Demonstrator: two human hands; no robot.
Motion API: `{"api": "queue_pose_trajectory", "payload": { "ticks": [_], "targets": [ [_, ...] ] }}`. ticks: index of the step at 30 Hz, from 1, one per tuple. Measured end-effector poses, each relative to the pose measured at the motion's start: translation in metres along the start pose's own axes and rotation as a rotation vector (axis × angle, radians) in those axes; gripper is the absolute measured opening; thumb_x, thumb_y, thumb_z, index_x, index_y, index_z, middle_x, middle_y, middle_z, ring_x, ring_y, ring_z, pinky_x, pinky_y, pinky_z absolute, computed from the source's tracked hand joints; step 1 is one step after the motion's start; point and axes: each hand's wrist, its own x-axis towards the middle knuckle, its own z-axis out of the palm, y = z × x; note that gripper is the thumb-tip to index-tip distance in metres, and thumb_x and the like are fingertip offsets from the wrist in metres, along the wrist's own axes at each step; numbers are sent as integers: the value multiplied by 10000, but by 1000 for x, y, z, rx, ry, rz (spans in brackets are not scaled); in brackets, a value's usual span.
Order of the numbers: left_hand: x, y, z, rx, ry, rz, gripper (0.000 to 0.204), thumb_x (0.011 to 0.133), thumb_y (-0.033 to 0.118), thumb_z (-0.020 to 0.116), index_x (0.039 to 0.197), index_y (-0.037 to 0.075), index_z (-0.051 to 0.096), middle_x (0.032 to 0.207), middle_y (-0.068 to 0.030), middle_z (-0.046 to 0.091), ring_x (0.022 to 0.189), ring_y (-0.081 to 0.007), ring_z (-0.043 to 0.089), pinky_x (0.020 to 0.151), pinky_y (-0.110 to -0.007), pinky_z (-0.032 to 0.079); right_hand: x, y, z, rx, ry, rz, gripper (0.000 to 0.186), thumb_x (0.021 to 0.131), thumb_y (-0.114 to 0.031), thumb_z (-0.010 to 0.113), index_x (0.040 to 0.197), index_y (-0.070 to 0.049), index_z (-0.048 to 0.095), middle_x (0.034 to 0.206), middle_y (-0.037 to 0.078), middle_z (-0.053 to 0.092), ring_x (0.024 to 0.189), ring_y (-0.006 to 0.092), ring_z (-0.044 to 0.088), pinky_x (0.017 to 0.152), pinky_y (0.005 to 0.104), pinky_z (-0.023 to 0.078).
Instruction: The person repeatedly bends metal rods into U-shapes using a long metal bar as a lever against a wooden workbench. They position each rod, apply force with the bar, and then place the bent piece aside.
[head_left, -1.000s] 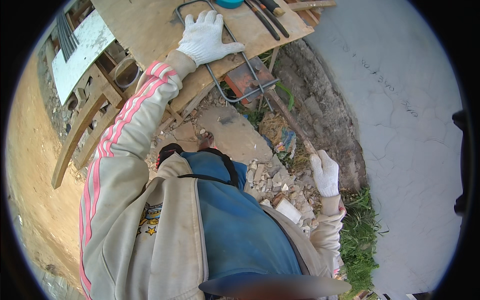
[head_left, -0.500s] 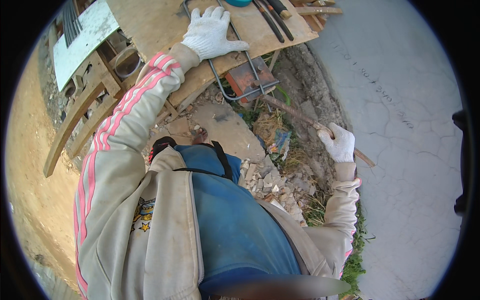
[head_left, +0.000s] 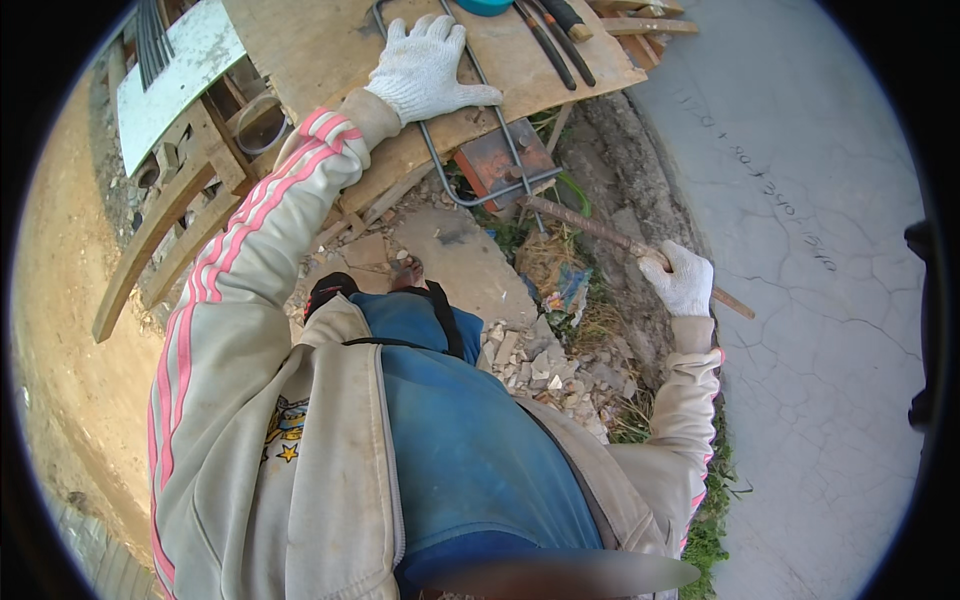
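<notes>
My left hand [head_left: 425, 72], in a white knit glove, lies flat with fingers spread across a bent steel rod frame [head_left: 430, 150] on a plywood bench top [head_left: 310, 45]. The frame's rounded end sticks out past the bench edge, over a rusty red metal block [head_left: 492, 168]. Off to the right, my gloved right hand [head_left: 684, 280] is closed around a long rusty metal bar [head_left: 590, 230]. The bar's far end is by the rod's free end, below the block; whether they touch I cannot tell.
Long-handled pincers [head_left: 548, 45] and a dark-handled tool [head_left: 566, 18] lie on the bench near a teal round object [head_left: 484, 6]. Curved timbers [head_left: 150, 250] and a white board [head_left: 180, 80] are at left. Broken rubble [head_left: 540, 370] covers the ground; a cracked grey slab [head_left: 800, 380] lies right.
The bar has turned slightly, its outer end rising a little with my right hand. My left hand stays spread on the rod frame. The whole view has shifted slightly.
</notes>
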Motion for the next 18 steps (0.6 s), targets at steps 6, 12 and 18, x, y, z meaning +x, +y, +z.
{"api": "queue_pose_trajectory", "payload": {
  "ticks": [6,12,18],
  "targets": [
    [1,0,-3,-23,14,4,1050,804,899,648,1291,-31,675,1303,-210,674,1308,-352,599,1047,-534,400,-4,-3,5,18,38,8,501,821,-503,810,768,-64,574,699,180,544,681,439,565,604,470,459],
    [0,4,-12,-13,-29,-2,984,818,845,659,1276,-26,679,1276,-208,685,1256,-339,619,1016,-513,422,-12,-10,16,96,55,79,518,836,-508,808,791,-45,580,708,211,502,665,445,473,596,451,446],
    [-1,10,-34,-203,-31,-47,780,866,670,708,1265,0,687,1238,-180,705,1184,-309,654,976,-476,489,-27,-17,24,35,76,144,605,833,-627,784,794,-55,590,720,200,555,695,448,545,605,470,458]
  ]
}}
